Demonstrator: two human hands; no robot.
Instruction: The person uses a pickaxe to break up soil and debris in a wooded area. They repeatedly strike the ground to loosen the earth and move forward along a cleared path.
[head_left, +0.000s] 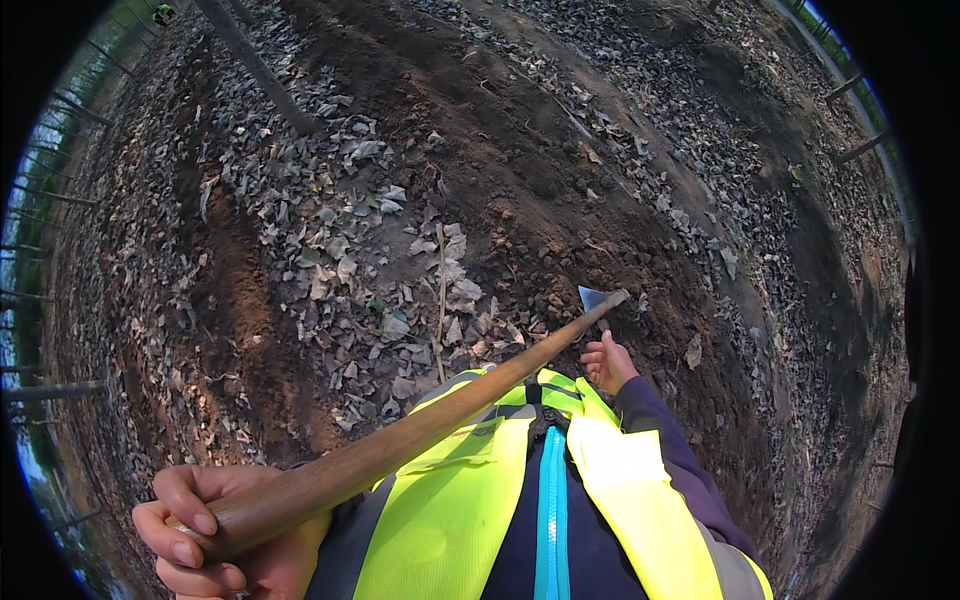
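A hoe with a long wooden handle (405, 442) slants across my body from lower left to upper right. My left hand (225, 532) grips the butt end of the handle, close to the camera. At the far end, a metal hoe blade (592, 298) catches the light over loose brown soil (525, 217). Just below the hoe head is my right hand (611, 364), thumb raised and fingers partly curled. It looks apart from the handle, and whether anything lies inside the curled fingers is hidden.
Dry leaves (360, 277) cover much of the ground between strips of turned soil. A thin tree trunk (262, 71) rises ahead on the left, and a dry stick (441, 300) lies among leaves. A person in a bright vest (163, 13) is far off at upper left.
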